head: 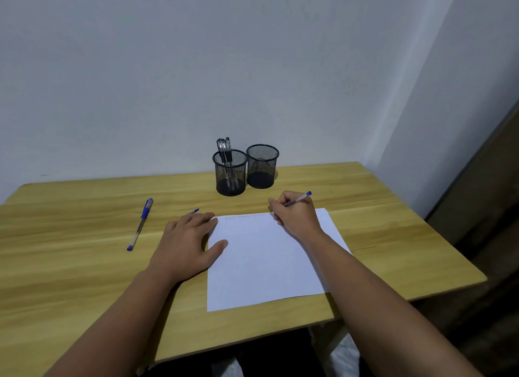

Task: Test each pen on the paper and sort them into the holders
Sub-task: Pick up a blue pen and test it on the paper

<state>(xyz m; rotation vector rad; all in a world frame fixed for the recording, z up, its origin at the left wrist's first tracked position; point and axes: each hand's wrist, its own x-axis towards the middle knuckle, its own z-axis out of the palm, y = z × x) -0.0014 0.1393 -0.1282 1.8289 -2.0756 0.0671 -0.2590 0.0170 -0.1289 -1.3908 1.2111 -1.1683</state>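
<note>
Two mesh holders [230, 172], [262, 166]; left one holds three pens [224, 149]. Right hand [295, 214] grips pen [300, 198] on paper [266, 264]; left hand [188, 244] flat, fingers straight. Loose pen [140, 224] on wooden table [70, 264], grey wall [196, 68].

Right hand [295, 212] gripping a blue-capped pen [300, 198], tip down at the paper's [266, 264] top edge beside faint scribbles. Left hand [188, 244] flat, thumb on the sheet's left edge. Spare blue pen [139, 224] at nine o'clock. Two mesh holders at twelve: left holder [230, 173] with dark pens, right holder [262, 166] showing none.
</note>
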